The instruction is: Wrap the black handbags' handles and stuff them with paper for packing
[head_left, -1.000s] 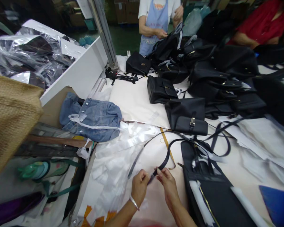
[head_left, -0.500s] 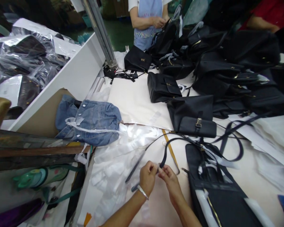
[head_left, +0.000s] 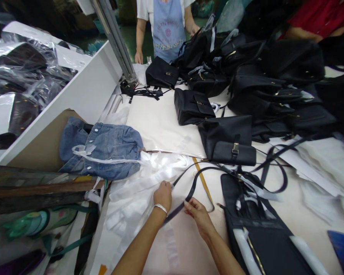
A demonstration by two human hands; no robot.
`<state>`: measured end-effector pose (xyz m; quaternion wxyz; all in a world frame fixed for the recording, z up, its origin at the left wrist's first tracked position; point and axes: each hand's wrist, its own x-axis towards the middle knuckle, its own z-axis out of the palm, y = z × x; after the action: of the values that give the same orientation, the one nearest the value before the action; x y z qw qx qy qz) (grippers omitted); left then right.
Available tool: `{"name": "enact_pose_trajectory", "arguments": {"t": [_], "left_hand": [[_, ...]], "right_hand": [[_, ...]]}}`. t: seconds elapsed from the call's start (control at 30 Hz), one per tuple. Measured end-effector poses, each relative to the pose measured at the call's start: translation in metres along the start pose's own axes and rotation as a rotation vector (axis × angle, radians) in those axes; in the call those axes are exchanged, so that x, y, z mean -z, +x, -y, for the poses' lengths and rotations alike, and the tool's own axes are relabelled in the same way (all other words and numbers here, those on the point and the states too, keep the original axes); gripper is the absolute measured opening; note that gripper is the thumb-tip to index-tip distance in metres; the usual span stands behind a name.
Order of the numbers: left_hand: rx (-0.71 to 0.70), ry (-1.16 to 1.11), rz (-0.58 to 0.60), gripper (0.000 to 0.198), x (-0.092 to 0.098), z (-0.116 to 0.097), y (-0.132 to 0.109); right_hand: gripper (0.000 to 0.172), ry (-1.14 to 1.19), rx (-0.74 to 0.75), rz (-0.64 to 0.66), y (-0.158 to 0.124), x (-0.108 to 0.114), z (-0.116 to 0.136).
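Note:
My right hand (head_left: 199, 217) pinches a long black strap (head_left: 193, 185) between thumb and fingers. From there the strap curves up and right to an upturned black bag (head_left: 253, 225) with white-wrapped straps. Its other end runs down left, past my left wrist. My left hand (head_left: 163, 196), with a bracelet at the wrist, is over the translucent plastic strips (head_left: 132, 194). Its fingers are curled, and whatever they hold is hidden. A thinner dark strap (head_left: 181, 176) passes beside the left hand. Right of it, a yellow strap (head_left: 204, 178) lies on the table.
A denim bag (head_left: 111, 147) lies at the left beside a white partition (head_left: 68, 95). Several black bags (head_left: 226, 143) crowd the back and right. Plastic-wrapped goods (head_left: 20, 76) are piled beyond the partition. A person in a blue apron (head_left: 169, 30) stands across the table.
My left hand has left the strap and moved up and left to the plastic strips. My right hand still pinches the strap, slightly further left. The person opposite has lowered one arm.

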<state>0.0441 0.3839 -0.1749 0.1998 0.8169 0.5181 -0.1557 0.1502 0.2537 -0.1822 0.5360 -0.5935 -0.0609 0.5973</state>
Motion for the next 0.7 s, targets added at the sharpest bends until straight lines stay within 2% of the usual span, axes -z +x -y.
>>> {"name": "enact_pose_trajectory", "arguments": {"t": [0.13, 0.2, 0.27, 0.37, 0.43, 0.5, 0.6, 0.7], "left_hand": [[-0.149, -0.126, -0.028, 0.021, 0.009, -0.003, -0.012], [-0.229, -0.292, -0.074, 0.019, 0.009, -0.004, -0.022], [-0.255, -0.515, -0.071, 0.018, 0.007, -0.007, -0.030], [-0.207, -0.849, 0.028, 0.019, 0.002, -0.011, -0.041], [-0.178, -0.982, 0.081, 0.020, 0.001, -0.013, -0.049], [-0.178, -1.039, 0.096, 0.021, 0.003, -0.016, -0.057], [-0.192, -1.086, 0.128, 0.024, 0.010, -0.021, -0.073], [-0.205, -1.154, 0.234, 0.028, 0.018, -0.027, -0.093]], "right_hand": [[0.035, 0.029, 0.016, -0.024, 0.000, -0.004, 0.008], [0.037, 0.051, 0.046, -0.008, -0.003, -0.005, 0.011], [0.036, 0.068, 0.071, -0.009, -0.007, -0.008, 0.013], [0.029, 0.069, 0.125, -0.051, -0.014, -0.009, 0.011], [0.028, 0.072, 0.170, -0.091, -0.020, -0.009, 0.008], [0.036, 0.093, 0.191, -0.106, -0.026, -0.008, 0.006], [0.050, 0.143, 0.154, -0.052, -0.039, -0.006, 0.006], [0.049, 0.171, 0.142, 0.010, -0.057, -0.002, 0.015]]}}
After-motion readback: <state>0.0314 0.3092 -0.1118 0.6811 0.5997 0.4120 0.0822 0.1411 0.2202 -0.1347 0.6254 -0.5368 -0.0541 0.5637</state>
